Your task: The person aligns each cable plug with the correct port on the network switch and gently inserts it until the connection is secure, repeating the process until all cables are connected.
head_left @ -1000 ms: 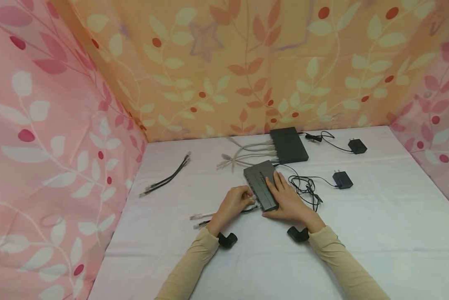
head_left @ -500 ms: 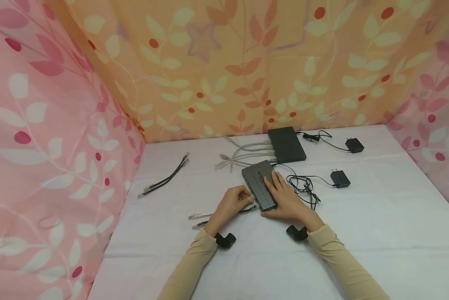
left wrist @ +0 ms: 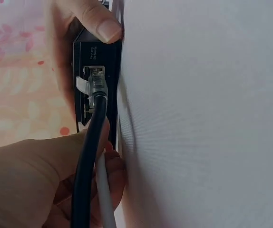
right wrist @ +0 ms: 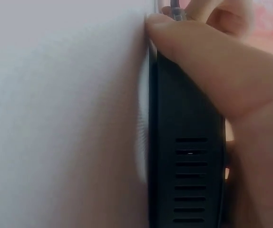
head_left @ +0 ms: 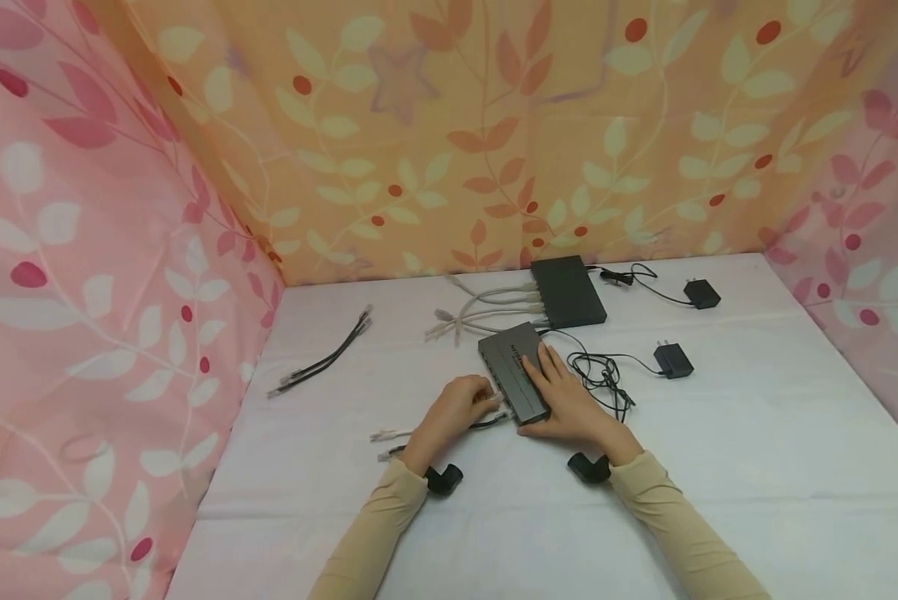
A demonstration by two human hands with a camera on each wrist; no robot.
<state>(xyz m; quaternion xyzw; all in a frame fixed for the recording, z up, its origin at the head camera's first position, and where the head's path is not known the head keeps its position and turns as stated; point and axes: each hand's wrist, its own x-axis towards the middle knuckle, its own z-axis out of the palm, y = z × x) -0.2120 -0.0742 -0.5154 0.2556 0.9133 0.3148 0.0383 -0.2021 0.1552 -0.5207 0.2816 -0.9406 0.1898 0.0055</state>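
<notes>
A grey network switch (head_left: 507, 363) lies slanted on the white table, ports facing left. My right hand (head_left: 569, 407) holds it, fingers flat across its top and thumb (left wrist: 109, 29) round the near end. A black network cable's clear plug (left wrist: 97, 84) sits in a port near that end. Just beyond it, my left hand (head_left: 452, 412) pinches a white network cable (left wrist: 105, 192) close to the port side. The fingers hide that cable's plug, so I cannot tell whether it is seated. Loose ends of the white and black cables (head_left: 389, 435) show left of the left wrist.
Behind stands a black box (head_left: 569, 292) with several grey cables (head_left: 494, 310) in its left side. Two power adapters (head_left: 702, 293) lie to the right, with a tangled black cord (head_left: 602, 375) nearby. Short black cables (head_left: 321, 358) lie far left. Patterned curtains (head_left: 419, 150) border the table.
The head view has shifted slightly, so everything sits a little further left. Both hands keep the same hold on the switch and white cable.
</notes>
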